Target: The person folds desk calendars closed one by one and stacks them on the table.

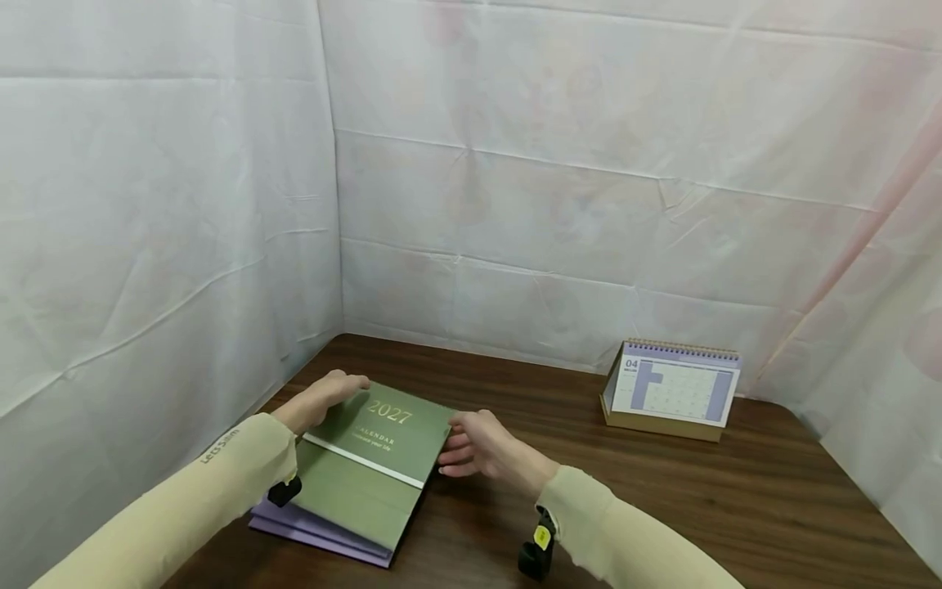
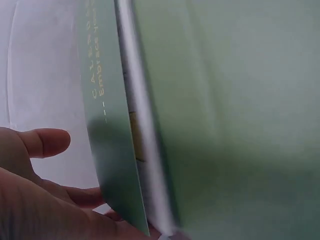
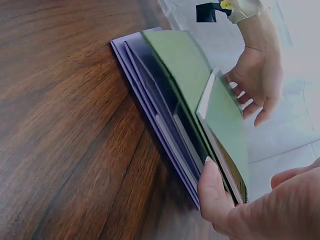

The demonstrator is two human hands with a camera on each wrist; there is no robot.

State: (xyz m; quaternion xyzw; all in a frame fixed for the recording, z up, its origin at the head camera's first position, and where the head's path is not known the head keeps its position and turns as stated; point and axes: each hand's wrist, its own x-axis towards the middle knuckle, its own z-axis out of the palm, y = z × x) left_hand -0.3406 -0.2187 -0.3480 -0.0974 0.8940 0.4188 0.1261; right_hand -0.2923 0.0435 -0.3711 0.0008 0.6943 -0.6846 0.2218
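Note:
A green desk calendar (image 1: 368, 491) marked 2027, folded flat with a pale band across it, lies tilted over a purple desk calendar (image 1: 316, 528). In the right wrist view a gap shows between the green calendar (image 3: 175, 65) and the purple one (image 3: 131, 75). My left hand (image 1: 327, 398) holds the green calendar's far left edge; in the left wrist view its fingers go behind the cover (image 2: 107, 130), while the thumb stands off it. At the far right corner my right hand (image 1: 482, 446) grips the green calendar, fingers along its side edge.
An upright desk calendar (image 1: 673, 388) with a spiral top and an 04 page stands at the back right of the brown wooden table (image 1: 559, 425). White cloth (image 1: 515, 245) hangs behind the table and at both sides.

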